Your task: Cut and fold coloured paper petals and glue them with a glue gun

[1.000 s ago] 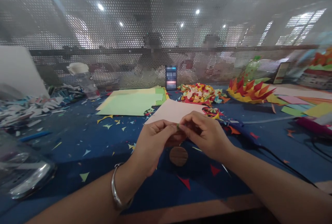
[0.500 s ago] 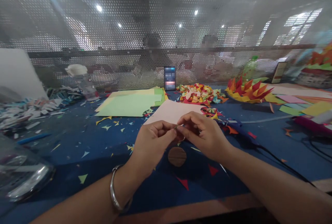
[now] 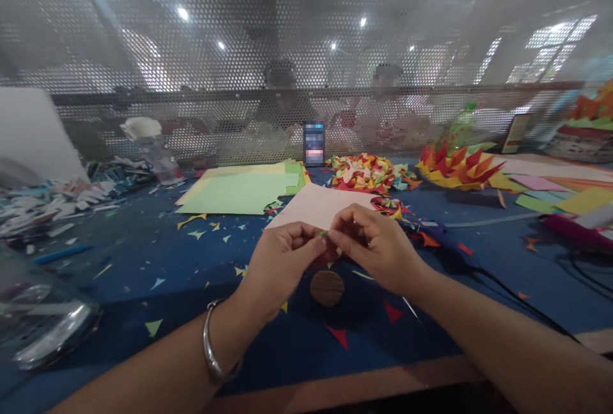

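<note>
Pinching a small green paper piece between fingertips: left hand and right hand, both closed on it, raised above the blue table. Directly below: round wooden disc. Behind: pink sheet, green sheet, scattered paper triangles.

The bench is dark blue, dotted with yellow, green and red paper triangles. Far left lie pale green sheets, beside a pink sheet. A brown wood-grain disc sits near. A silver bangle gleams.
</note>
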### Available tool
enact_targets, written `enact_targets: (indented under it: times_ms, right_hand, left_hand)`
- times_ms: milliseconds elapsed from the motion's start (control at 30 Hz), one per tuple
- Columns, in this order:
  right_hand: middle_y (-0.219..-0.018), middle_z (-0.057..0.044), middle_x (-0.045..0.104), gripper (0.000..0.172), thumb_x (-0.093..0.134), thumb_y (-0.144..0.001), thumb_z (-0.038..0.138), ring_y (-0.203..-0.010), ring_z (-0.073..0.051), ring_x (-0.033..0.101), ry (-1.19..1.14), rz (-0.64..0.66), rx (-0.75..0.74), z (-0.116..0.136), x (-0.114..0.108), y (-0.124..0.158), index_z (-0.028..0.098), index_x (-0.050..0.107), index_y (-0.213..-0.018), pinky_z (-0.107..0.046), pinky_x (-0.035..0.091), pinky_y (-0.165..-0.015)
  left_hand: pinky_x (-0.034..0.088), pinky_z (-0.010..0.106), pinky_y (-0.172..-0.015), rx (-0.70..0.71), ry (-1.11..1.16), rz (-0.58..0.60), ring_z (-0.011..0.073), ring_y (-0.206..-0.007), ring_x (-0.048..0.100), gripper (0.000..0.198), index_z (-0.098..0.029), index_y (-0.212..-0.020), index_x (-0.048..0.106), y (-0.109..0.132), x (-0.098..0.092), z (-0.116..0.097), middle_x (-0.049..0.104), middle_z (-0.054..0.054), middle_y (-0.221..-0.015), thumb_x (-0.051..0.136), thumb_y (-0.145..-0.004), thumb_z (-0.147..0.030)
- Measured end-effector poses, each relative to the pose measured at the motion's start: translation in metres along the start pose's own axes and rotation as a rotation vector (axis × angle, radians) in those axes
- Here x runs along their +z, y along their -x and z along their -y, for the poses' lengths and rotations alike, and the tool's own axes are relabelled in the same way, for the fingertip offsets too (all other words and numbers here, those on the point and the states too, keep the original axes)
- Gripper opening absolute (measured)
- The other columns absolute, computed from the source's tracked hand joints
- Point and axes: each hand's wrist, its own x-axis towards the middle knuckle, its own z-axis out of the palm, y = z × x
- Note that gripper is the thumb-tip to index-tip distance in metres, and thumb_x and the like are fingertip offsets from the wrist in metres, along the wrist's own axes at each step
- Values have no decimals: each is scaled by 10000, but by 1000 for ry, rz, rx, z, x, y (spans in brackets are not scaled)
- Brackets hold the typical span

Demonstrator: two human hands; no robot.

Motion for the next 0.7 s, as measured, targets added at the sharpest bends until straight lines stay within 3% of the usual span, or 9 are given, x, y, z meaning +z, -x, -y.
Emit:
enact_targets:
  times_ms: [400, 700]
  right_hand:
    - [-721, 20, 555, 156, 565, -894, 327, -617, -86, 550, -202, 28, 105, -1, 0, -1, 175, 540, -872, -190, 450, -540]
    - [-711, 23, 561, 205, 606, -870, 366, -590, -71, 539, -331, 58, 138, 0, 0, -2, 171, 541, -862, -180, 424, -514]
  left_hand:
    - [537, 290, -768, 117, -166, 48, 163, -747, 675, 202, -152, -819, 676, 0, -5, 7, 712, 40, -771, 698, -773, -348]
    - [524, 258, -678, 189, -289, 20, 157, -693, 659, 148, -165, -797, 687, 3, -5, 3, 714, 59, -744, 651, -805, -308]
